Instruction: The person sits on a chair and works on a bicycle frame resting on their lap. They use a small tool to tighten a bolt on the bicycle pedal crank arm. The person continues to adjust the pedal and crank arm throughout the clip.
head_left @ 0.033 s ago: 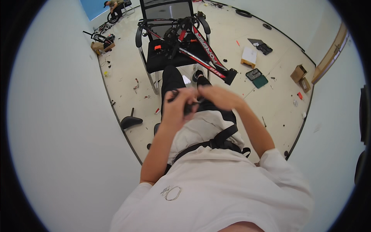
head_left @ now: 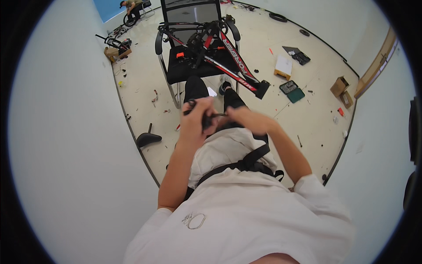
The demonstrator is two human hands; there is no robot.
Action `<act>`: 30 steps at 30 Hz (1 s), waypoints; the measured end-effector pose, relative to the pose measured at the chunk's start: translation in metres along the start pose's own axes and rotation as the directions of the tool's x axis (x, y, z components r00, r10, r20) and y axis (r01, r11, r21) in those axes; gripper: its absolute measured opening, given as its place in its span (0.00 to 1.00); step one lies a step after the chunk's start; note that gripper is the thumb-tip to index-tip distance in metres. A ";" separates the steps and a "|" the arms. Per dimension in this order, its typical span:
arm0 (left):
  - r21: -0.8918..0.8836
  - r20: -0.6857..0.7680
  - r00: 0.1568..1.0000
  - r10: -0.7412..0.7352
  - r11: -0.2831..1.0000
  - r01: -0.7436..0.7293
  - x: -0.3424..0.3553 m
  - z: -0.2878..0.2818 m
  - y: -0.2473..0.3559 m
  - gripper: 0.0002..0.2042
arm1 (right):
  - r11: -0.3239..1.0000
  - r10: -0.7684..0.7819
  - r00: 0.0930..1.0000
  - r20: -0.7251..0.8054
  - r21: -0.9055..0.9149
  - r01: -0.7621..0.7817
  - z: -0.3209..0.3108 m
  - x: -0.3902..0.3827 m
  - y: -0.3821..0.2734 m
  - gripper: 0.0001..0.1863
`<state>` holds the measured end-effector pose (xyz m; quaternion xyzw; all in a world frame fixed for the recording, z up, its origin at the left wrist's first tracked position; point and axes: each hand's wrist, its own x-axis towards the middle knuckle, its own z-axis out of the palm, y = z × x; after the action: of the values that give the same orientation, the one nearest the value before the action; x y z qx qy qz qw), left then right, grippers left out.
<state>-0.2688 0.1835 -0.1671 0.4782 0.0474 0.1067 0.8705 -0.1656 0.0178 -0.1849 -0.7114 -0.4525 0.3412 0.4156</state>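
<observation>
Above my lap, my left hand [head_left: 197, 118] is closed around a black part [head_left: 206, 122]. Its rounded end sticks out past the thumb side, and my fingers cover much of it, so its kind cannot be made out. From that part a thin dark rod-like piece [head_left: 218, 115] reaches across to my right hand [head_left: 251, 119]. The fingertips of my right hand are pinched on the far end of this piece, slightly blurred. Beyond my knees, a black and red bicycle frame [head_left: 237, 66] rests across the seat of a black chair [head_left: 176, 75].
A bicycle saddle [head_left: 148, 139] lies on the floor at left. To the right are an opened green tool case [head_left: 295, 94], a white box [head_left: 283, 66] and cardboard boxes [head_left: 339, 86]. At the far left another person [head_left: 132, 9] sits by a wheel. Walls [head_left: 70, 132] flank both sides.
My left hand has shifted slightly left, and my hands are a little farther apart. The thin dark piece between them shows more plainly.
</observation>
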 end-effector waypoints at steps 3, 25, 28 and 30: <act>-0.055 -0.034 0.999 0.004 0.998 -0.006 0.013 -0.014 -0.004 0.16 | 0.953 -0.295 0.893 0.339 0.034 0.302 0.020 -0.023 -0.031 0.26; 0.108 0.045 0.956 -0.290 0.953 0.284 -0.013 -0.011 0.008 0.19 | 0.734 -0.675 0.558 -0.483 -0.519 0.438 0.034 0.048 0.015 0.17; 0.147 0.075 0.963 -0.258 0.958 0.246 -0.009 -0.018 -0.006 0.18 | 0.799 -0.594 0.630 -0.500 -0.457 0.391 0.034 0.038 0.016 0.16; 0.168 0.108 0.969 -0.224 0.964 0.204 -0.008 -0.012 -0.012 0.19 | 0.806 -0.590 0.612 -0.526 -0.419 0.417 0.025 0.034 0.018 0.15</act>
<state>-0.2770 0.1852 -0.1835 0.5426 0.0519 -0.0225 0.8381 -0.1681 0.0520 -0.2150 -0.6724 -0.5073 -0.1126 0.5271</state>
